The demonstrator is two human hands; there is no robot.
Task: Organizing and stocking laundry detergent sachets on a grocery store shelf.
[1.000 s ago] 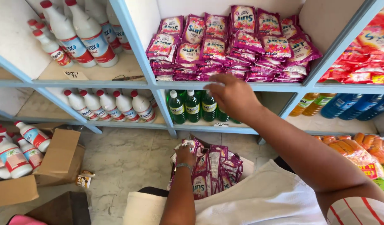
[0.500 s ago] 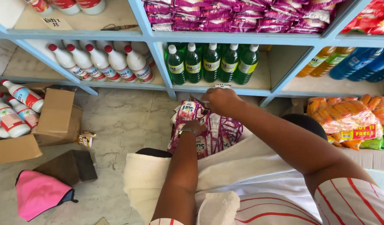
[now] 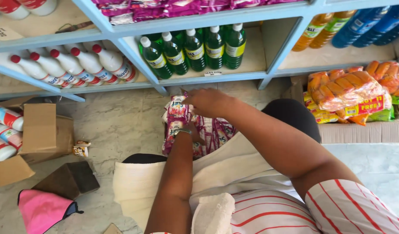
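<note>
Counts as I see them, placed from the green bottles (image 3: 195, 50): five green bottles on the middle shelf; left of them, four white red-capped bottles (image 3: 84, 65); right of them, two orange bottles (image 3: 318, 28) and at least two blue bottles (image 3: 366, 26). Below them, my two hands; the sachets cannot be counted.
</note>
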